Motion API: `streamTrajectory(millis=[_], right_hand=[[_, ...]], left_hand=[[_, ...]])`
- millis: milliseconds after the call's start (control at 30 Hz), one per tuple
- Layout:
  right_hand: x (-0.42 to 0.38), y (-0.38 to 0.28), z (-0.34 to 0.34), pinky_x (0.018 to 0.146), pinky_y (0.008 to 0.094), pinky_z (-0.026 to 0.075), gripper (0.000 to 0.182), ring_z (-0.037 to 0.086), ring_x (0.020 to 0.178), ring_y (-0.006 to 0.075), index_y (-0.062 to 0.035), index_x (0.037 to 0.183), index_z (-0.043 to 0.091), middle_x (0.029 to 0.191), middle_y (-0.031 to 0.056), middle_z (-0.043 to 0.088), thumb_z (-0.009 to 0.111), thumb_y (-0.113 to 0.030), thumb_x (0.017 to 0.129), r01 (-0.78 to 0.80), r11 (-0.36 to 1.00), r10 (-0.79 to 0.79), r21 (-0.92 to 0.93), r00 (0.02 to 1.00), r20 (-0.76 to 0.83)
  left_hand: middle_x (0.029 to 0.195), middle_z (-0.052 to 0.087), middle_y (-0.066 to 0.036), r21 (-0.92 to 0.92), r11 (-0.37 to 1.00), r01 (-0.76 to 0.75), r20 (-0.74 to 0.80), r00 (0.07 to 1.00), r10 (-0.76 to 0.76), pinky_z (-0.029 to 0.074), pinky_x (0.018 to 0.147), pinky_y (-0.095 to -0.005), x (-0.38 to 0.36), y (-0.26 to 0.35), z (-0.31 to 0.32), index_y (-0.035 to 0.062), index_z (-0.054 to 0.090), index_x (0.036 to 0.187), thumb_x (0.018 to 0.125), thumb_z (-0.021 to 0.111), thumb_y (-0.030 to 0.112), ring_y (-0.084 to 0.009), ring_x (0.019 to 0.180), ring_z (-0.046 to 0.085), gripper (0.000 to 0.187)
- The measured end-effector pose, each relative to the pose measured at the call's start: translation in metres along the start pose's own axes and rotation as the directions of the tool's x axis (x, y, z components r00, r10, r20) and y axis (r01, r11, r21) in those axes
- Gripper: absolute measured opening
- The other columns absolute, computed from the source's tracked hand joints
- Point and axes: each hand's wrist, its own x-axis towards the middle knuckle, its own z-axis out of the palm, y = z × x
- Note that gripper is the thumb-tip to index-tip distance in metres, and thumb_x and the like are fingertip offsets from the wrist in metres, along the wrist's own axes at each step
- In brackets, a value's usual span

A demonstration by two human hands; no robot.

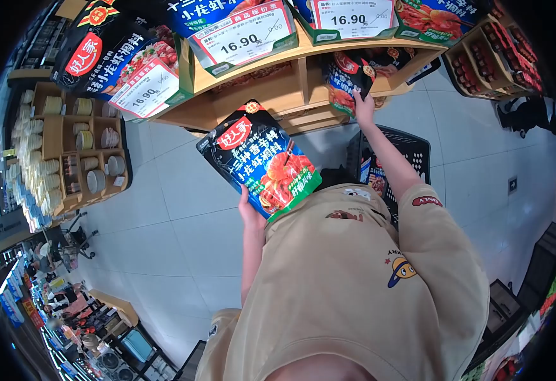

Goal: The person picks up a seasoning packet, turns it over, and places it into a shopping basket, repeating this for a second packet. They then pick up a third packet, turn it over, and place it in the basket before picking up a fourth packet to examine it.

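Observation:
My left hand (247, 206) is closed on the lower left edge of a large black, blue and green seasoning pouch (262, 162) with crayfish pictured on it. The pouch is in front of my torso, its printed face up. Reaching forward, my right hand (363, 105) grips the lower right edge of a dark red-and-black pouch (346, 81) at the opening of the wooden shelf (303, 79). Under my right forearm is a black basket (411, 149) with colourful packages inside.
Large pouches with 16.90 price signs (243, 39) line the shelf top. Bowls fill a wooden rack (68, 155) at the left. Another shelf with red goods (494, 54) is at the upper right. Grey floor tiles (157, 222) lie between them.

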Motion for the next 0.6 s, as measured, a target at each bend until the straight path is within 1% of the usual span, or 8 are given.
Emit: streamTrajectory(millis=[33,133,267,300,333,400,500,600], right_hand=[[-0.007,0.003,-0.006,0.067,0.0249,0.041,0.023,0.054,0.072,0.0117,-0.0002,0.091,0.054,0.078,0.0085,0.058,0.054,-0.018,0.076,0.001,1.000,-0.001,-0.004,1.000,0.001],[-0.037,-0.002,-0.033,0.071,0.0255,0.041,0.025,0.053,0.077,0.0115,0.0010,0.099,0.049,0.090,0.0062,0.056,0.051,-0.014,0.079,-0.166,0.922,0.155,0.349,0.986,0.061],[-0.072,-0.019,-0.076,0.075,0.0272,0.042,0.019,0.054,0.082,0.0131,-0.0009,0.096,0.048,0.091,0.0063,0.056,0.049,-0.011,0.080,-0.395,0.722,0.351,0.568,0.917,0.191],[-0.080,-0.032,-0.082,0.075,0.0275,0.042,0.019,0.054,0.082,0.0134,-0.0011,0.097,0.048,0.092,0.0066,0.056,0.048,-0.011,0.080,-0.450,0.663,0.378,0.598,0.891,0.251],[-0.086,-0.045,-0.088,0.075,0.0275,0.042,0.019,0.054,0.082,0.0134,-0.0011,0.097,0.048,0.092,0.0066,0.056,0.048,-0.011,0.080,-0.451,0.667,0.382,0.593,0.891,0.247],[-0.094,-0.068,-0.094,0.078,0.0273,0.041,0.019,0.053,0.084,0.0121,-0.0018,0.097,0.048,0.092,0.0051,0.056,0.049,-0.010,0.080,-0.552,0.597,0.400,0.581,0.834,0.381],[-0.102,-0.093,-0.096,0.078,0.0269,0.041,0.021,0.053,0.085,0.0119,-0.0019,0.099,0.047,0.092,0.0045,0.055,0.049,-0.009,0.079,-0.594,0.567,0.368,0.570,0.802,0.470],[-0.109,-0.123,-0.094,0.079,0.0269,0.041,0.023,0.052,0.088,0.0118,-0.0011,0.101,0.046,0.096,0.0055,0.054,0.048,-0.010,0.080,-0.583,0.588,0.334,0.561,0.806,0.488]], left_hand=[[0.121,0.037,-0.014,0.008,1.000,-0.013,-0.016,1.000,0.013,0.030,0.092,-0.0416,0.001,0.000,0.000,0.0011,0.029,0.119,0.086,0.030,0.034,-0.0279,0.110,0.038,0.047],[0.120,0.038,-0.013,0.024,1.000,-0.017,-0.032,0.999,0.018,0.031,0.091,-0.0414,0.003,0.002,-0.001,0.0012,0.030,0.119,0.086,0.030,0.033,-0.0276,0.109,0.039,0.046],[0.120,0.039,-0.013,0.052,0.999,0.002,-0.023,1.000,-0.001,0.032,0.091,-0.0415,0.010,0.007,-0.001,0.0014,0.031,0.118,0.086,0.031,0.033,-0.0275,0.108,0.040,0.045],[0.119,0.039,-0.013,0.059,0.998,0.015,-0.031,0.999,-0.013,0.032,0.091,-0.0415,0.011,0.008,-0.001,0.0014,0.031,0.118,0.086,0.031,0.033,-0.0275,0.108,0.040,0.045],[0.119,0.040,-0.013,0.041,0.999,0.032,-0.026,0.999,-0.031,0.032,0.091,-0.0412,0.015,0.009,-0.003,0.0014,0.032,0.118,0.086,0.031,0.033,-0.0275,0.107,0.040,0.045],[0.119,0.040,-0.013,0.071,0.997,0.032,-0.022,0.999,-0.031,0.032,0.091,-0.0409,0.020,0.012,-0.003,0.0013,0.032,0.118,0.086,0.030,0.033,-0.0274,0.107,0.041,0.044],[0.119,0.040,-0.014,0.122,0.992,0.022,-0.004,1.000,-0.021,0.032,0.091,-0.0401,0.024,0.020,0.006,0.0009,0.032,0.118,0.087,0.029,0.033,-0.0268,0.107,0.041,0.045],[0.119,0.039,-0.014,0.159,0.987,0.018,-0.005,1.000,-0.017,0.032,0.091,-0.0404,0.029,0.028,0.004,0.0007,0.031,0.118,0.086,0.029,0.034,-0.0272,0.107,0.041,0.046]])
